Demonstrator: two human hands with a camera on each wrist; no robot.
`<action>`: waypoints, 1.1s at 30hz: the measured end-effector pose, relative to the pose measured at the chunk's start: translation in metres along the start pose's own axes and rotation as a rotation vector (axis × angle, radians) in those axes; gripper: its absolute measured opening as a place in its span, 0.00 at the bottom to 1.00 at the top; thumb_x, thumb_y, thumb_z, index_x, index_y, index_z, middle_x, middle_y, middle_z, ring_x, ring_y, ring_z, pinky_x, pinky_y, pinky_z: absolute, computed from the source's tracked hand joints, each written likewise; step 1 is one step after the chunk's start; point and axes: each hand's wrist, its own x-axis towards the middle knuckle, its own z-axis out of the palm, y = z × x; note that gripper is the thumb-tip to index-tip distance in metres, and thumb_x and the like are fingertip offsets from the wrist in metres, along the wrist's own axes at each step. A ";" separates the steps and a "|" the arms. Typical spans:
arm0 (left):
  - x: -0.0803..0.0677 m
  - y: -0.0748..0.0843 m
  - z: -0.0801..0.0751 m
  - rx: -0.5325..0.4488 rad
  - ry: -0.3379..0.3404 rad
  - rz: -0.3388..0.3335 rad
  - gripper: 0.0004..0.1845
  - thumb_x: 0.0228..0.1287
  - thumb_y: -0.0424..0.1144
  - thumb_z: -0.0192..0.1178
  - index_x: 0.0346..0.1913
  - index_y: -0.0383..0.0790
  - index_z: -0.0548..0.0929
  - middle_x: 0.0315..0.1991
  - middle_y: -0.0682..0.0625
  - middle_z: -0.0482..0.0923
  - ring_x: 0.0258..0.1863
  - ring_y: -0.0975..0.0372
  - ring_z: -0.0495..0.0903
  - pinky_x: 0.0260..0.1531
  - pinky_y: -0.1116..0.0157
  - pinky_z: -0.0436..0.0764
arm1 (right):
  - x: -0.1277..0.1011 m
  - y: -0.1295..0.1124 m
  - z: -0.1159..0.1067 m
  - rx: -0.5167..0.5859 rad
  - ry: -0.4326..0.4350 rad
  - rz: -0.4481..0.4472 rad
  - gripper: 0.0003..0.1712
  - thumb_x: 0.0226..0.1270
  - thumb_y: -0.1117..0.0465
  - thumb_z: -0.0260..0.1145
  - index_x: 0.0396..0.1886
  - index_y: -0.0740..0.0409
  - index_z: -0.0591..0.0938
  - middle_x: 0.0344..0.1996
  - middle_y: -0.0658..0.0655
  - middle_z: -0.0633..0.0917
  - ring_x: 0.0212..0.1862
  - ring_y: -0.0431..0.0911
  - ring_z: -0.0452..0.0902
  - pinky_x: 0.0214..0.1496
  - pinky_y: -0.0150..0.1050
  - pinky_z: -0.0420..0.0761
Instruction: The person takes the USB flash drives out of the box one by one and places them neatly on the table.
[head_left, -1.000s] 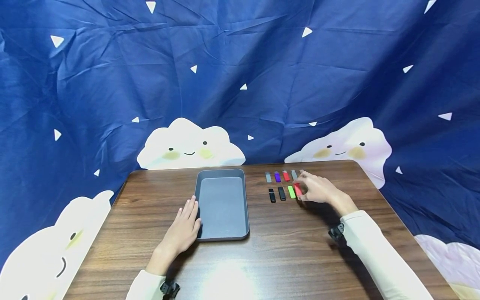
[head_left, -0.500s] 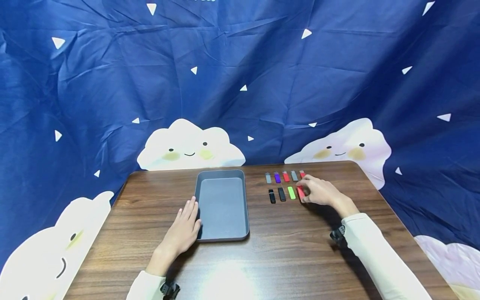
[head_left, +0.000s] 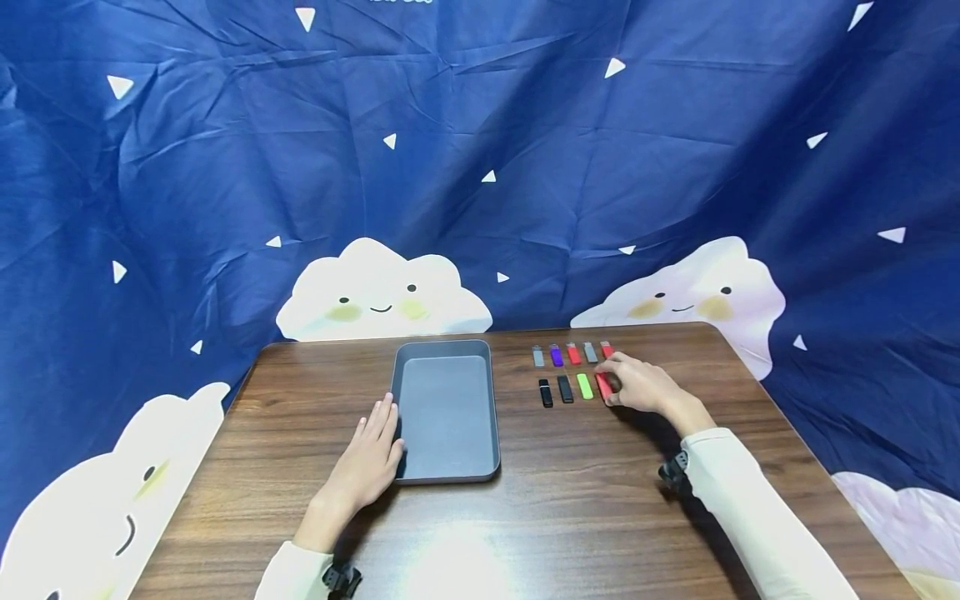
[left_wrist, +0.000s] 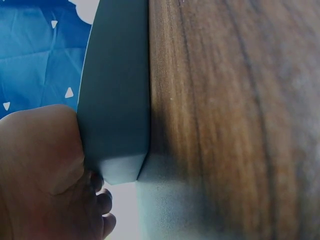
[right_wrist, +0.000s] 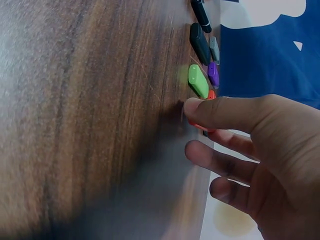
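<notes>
The left hand [head_left: 366, 461] was laid flat on the wooden table [head_left: 570, 517], fingers straight and relaxed, gripping nothing; its side was pressed against the near left wall of the grey tray [head_left: 447, 477], as was also seen from the left wrist view [left_wrist: 116, 100].

Farther back and to the right, the right hand [head_left: 643, 385] was set over the end of the near row of small sticks. A red stick [head_left: 603, 384] was pinched between its thumb and curled fingers, low on the table, just beside a green stick [head_left: 584, 385]. Two black sticks [head_left: 565, 388] were lined up left of that.

Behind them a second row was laid out, with a purple stick [head_left: 556, 356] among grey and red ones.
</notes>
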 end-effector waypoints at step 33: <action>0.003 -0.002 0.000 0.027 0.028 0.035 0.33 0.83 0.39 0.52 0.80 0.22 0.61 0.85 0.32 0.52 0.85 0.40 0.55 0.83 0.40 0.59 | -0.006 0.003 0.003 0.028 0.043 0.050 0.24 0.68 0.51 0.76 0.59 0.56 0.88 0.57 0.59 0.85 0.57 0.61 0.86 0.56 0.68 0.83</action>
